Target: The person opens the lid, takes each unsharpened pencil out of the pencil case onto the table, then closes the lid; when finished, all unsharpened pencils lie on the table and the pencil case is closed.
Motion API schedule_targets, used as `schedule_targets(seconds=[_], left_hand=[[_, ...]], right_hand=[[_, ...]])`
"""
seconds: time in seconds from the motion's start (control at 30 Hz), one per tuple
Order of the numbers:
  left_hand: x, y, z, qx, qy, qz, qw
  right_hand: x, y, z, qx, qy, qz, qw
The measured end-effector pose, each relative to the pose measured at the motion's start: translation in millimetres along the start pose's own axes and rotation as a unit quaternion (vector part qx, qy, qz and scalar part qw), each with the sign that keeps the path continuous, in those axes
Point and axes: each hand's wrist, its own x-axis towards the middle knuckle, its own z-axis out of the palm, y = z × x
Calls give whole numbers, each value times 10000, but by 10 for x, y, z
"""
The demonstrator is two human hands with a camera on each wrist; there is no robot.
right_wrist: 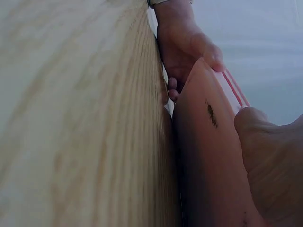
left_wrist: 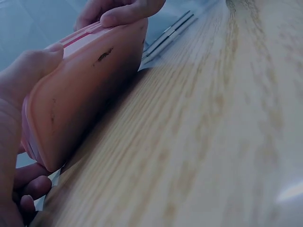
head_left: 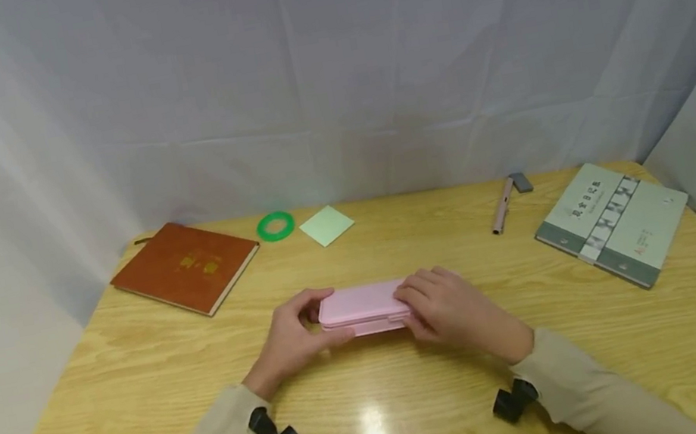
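Behind the right hand [head_left: 452, 309], the pink case [head_left: 361, 304] hides — partly.

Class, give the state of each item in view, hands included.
Pink case: lid closed, near edge raised
Left hand: gripping the case's left end
Right hand: gripping its right end
Brown book: closed, flat
Pale book: closed, flat
Green ring: flat
Green paper: flat
Pen: lying down
Grey block: flat

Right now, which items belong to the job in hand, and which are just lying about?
Job in hand, judging by the grip:
pink case, held by the left hand and right hand

Apparently just lying about, untouched:
brown notebook
green ring
pale green paper square
pen
small grey block
grey-green book
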Motion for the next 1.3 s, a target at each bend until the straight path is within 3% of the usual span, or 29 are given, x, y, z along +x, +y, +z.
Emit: schedule_targets(seconds=[0.13, 0.33, 0.5, 0.57, 0.63, 0.8, 0.87, 1.0, 1.07, 1.3], left_hand=[[-4, -8, 10, -51, 2, -60, 10000], [-12, -69, 24, 164, -41, 83, 9998], [16, -352, 58, -6, -222, 381, 9990], [26, -433, 68, 197, -203, 418, 9987], [28, -441, 73, 473, -162, 449, 9977], [27, -441, 79, 878, -67, 633, 9941], [34, -444, 81, 998, -53, 662, 9928], [47, -447, 79, 1319, -72, 651, 9891], [40, -443, 66, 1404, -66, 583, 9884], [20, -443, 31, 1432, -84, 499, 9884]], right_hand=[[-31, 30, 21, 91, 71, -122, 9999], [-86, 100, 22, 794, 293, -211, 9962], [-15, 186, 13, 763, 899, -401, 9922], [40, 235, -1, 663, 1141, -419, 9904], [94, 291, -30, 691, 1203, -285, 9899], [245, 495, -73, 1309, 821, 528, 9866], [316, 595, -59, 1735, 544, 991, 9783], [463, 783, 9, 2553, 13, 1884, 9483], [524, 860, 67, 2785, -195, 2129, 9363], [600, 926, 119, 3049, -390, 2323, 9228]])
